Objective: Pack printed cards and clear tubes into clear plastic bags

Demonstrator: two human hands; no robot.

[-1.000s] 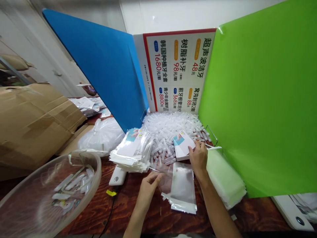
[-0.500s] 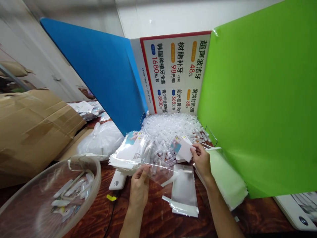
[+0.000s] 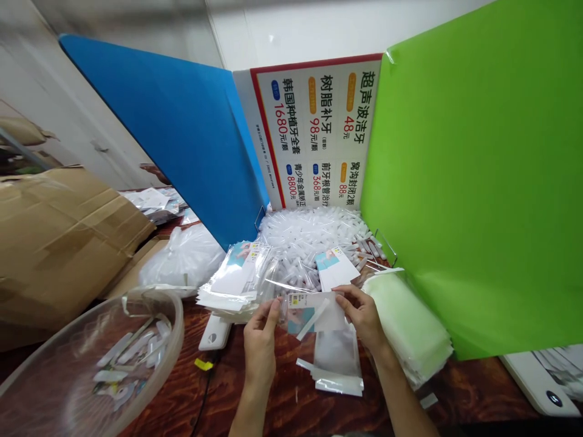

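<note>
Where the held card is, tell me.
In the head view, the card is below centre and slightly right, its right end in the right hand, the left hand by its left end, the clear bags just below.

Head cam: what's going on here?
A person's left hand pinches a clear bag while the right hand holds a printed card by its other end. Bag and card overlap; how far in the card sits is unclear. More cards lie just beyond, beside a heap of small white pieces. Flat clear bags lie on the table nearer the person.
</note>
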